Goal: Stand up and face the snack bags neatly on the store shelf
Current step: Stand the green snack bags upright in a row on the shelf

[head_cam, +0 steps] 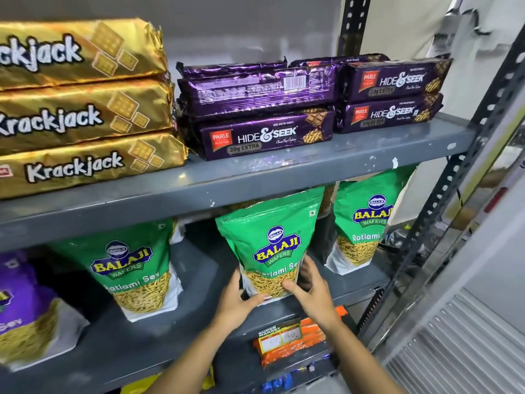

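Both your hands clamp the base of the middle Balaji Ratlami Sev bag (270, 245): left hand (237, 301) and right hand (314, 291) bracket its lower corners, so it stands upright, label forward, on the lower shelf (204, 280) between two matching bags.

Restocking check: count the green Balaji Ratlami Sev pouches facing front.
3: left green pouch, middle green pouch held by both hands, right green pouch. More may sit hidden behind.
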`<state>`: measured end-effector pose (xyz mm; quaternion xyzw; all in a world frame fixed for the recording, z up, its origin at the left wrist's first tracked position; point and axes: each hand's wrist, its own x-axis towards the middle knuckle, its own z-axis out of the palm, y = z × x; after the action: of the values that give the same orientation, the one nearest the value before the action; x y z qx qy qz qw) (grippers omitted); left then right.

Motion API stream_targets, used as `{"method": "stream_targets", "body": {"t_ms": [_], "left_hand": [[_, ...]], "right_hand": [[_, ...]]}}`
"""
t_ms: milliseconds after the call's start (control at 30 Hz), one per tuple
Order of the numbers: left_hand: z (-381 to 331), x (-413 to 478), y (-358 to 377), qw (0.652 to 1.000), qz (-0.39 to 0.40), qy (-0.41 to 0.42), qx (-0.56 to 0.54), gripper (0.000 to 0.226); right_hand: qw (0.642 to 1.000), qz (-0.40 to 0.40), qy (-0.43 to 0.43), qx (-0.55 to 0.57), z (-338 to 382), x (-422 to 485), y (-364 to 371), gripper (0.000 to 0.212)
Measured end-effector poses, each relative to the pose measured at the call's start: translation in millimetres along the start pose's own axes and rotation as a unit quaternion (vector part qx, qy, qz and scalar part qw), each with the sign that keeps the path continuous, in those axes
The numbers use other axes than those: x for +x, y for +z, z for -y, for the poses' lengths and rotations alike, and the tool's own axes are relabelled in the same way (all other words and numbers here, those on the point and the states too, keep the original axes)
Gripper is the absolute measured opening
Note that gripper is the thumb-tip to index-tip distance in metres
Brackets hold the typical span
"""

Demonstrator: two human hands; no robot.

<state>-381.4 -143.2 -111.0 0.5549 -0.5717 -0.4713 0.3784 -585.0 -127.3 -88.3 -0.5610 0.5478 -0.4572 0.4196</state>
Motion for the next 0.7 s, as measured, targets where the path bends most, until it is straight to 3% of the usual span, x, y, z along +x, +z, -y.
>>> {"method": "stream_targets", "body": {"t_ms": [133,233,300,400,467,533,600,700], "left_hand": [[-8.3,-3.1,1.6,1.000,0.012,0.005,-0.003,0.077],[-8.6,-14.4,0.4,0.999,0.007,0.034,0.028,0.088],[-7.8,-35.2,-2.7,0.993,-0.067,0.059,0.078,0.094],[0.0,-78.5,-20.0,0.942,-0.293,0.097,0.132,0.086],[11.6,-99.0,-43.6,0.898,-0.422,0.066,0.105,0.092],[25.8,-103.3,-71.7,0.870,-0.480,0.023,0.114,0.100],[34.1,-94.9,-101.0,0.874,-0.471,-0.020,0.118,0.115],[30.4,-72.7,-140.3,0.916,-0.392,-0.068,0.051,0.147]], "right_hand": [[1.000,0.005,0.002,0.011,4.5,-1.4,-2.0,0.070],[1.000,-0.005,-0.007,0.027,0.4,-9.7,-0.2,0.088],[0.995,-0.069,-0.004,0.074,-0.3,-25.8,4.7,0.087],[0.977,-0.187,-0.068,0.072,-2.4,-64.8,24.4,0.044],[0.985,-0.149,-0.080,0.034,-1.2,-83.5,51.2,0.026],[0.994,-0.059,-0.089,-0.013,9.8,-83.1,83.4,0.022],[0.993,0.013,-0.113,-0.023,33.0,-63.5,118.9,0.019],[0.990,0.040,-0.129,0.037,89.4,-17.4,171.4,0.035]]}}
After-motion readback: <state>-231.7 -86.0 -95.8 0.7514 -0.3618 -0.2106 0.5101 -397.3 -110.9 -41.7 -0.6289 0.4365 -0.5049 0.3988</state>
